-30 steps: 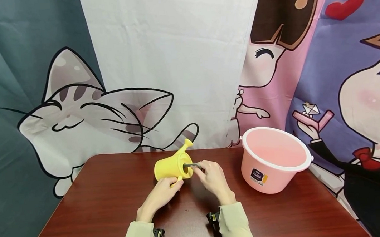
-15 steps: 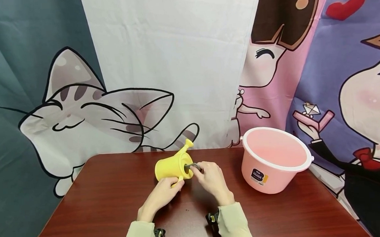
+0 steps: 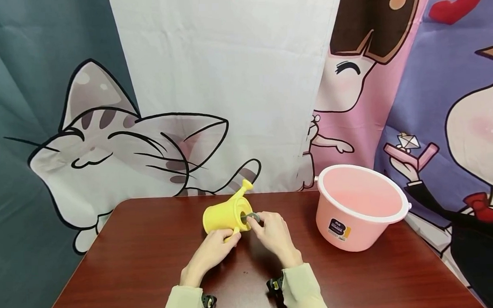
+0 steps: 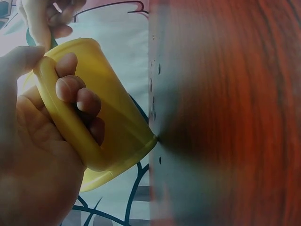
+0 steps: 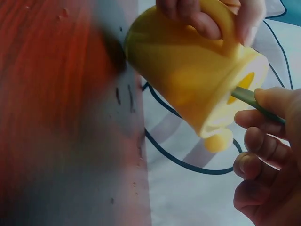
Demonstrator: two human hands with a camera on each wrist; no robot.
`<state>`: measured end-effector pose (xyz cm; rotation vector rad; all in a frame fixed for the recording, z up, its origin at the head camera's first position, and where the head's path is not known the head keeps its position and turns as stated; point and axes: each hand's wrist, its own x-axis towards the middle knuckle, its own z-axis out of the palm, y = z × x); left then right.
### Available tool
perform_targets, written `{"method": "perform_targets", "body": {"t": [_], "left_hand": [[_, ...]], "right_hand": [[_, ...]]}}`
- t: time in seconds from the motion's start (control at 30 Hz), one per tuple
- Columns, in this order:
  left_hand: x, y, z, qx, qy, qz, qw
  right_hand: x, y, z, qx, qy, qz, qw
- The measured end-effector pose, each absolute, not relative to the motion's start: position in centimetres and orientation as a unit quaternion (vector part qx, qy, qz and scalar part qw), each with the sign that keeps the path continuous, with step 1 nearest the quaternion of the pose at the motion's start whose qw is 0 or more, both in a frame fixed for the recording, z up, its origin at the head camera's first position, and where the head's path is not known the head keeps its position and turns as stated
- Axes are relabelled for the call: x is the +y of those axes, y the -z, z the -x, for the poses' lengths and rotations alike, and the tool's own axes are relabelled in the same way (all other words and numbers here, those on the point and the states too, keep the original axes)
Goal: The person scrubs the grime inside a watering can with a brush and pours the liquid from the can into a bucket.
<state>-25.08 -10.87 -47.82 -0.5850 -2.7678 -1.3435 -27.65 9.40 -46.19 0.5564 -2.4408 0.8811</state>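
Observation:
A yellow watering can (image 3: 222, 216) lies tilted on its side over the table, its mouth facing right and its spout pointing up. My left hand (image 3: 214, 251) grips its handle, the fingers curled through the loop in the left wrist view (image 4: 77, 101). The can's bottom edge touches the tabletop. With thumb and forefinger my right hand (image 3: 276, 236) pinches a slim grey-green handle (image 5: 256, 102). Its far end goes through the can's opening and is hidden inside, so its kind does not show. The other right fingers are loosely bent.
To the right of the hands stands a pink bucket (image 3: 359, 234) with a white rim and a label. The dark red wooden table (image 3: 123, 272) ends at a back edge just behind the can. A cartoon-printed curtain (image 3: 234, 80) hangs behind it.
My right hand has moved slightly left toward the can, and the grey-green handle's angle has shifted a little in the opening. The left hand holds the can nearly still. The head view has shifted slightly.

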Motion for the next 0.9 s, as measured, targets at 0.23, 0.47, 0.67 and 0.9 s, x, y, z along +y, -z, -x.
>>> {"method": "perform_targets", "body": {"t": [0.23,0.47,0.67,0.9], "left_hand": [[-11.1,47.7,25.0,-0.884,0.428,0.188,0.005],[-11.3,47.4,25.1,-0.884,0.428,0.188,0.007],[-11.3,47.5,25.2,-0.883,0.429,0.188,0.009],[-11.0,47.6,25.2,-0.879,0.436,0.193,0.003]], "right_hand": [[10.1,45.4,27.6,-0.886,-0.306,-0.227,0.263],[10.7,44.2,27.3,-0.886,-0.305,-0.223,0.270],[10.6,43.8,27.3,-0.884,-0.310,-0.230,0.264],[10.3,44.7,27.4,-0.882,-0.344,-0.214,0.241]]}}
